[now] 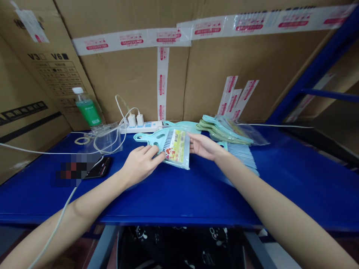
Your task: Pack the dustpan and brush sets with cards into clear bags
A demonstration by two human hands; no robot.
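Observation:
A light-blue dustpan-and-brush set (159, 140) in a clear bag with a yellow printed label (177, 144) is held above the blue table. My left hand (143, 162) grips its lower left side, thumb and fingers closed at the brush bristles. At the bag's right edge, my right hand (203, 145) has hold of it, with some fingertips hidden behind the package. Just beyond it lies a light-blue dustpan (186, 125), partly covered. A loose brush (242, 155) with pale blue bristles rests beside my right forearm, partly hidden by it.
Green and blue bagged dustpans (224, 129) are stacked at the back right. A white power strip (143, 127) with plugged-in chargers and looping cables stands at the back. A green-labelled bottle (88, 108) and a dark phone-like object (99, 167) are on the left. Cardboard (126, 82) walls the rear.

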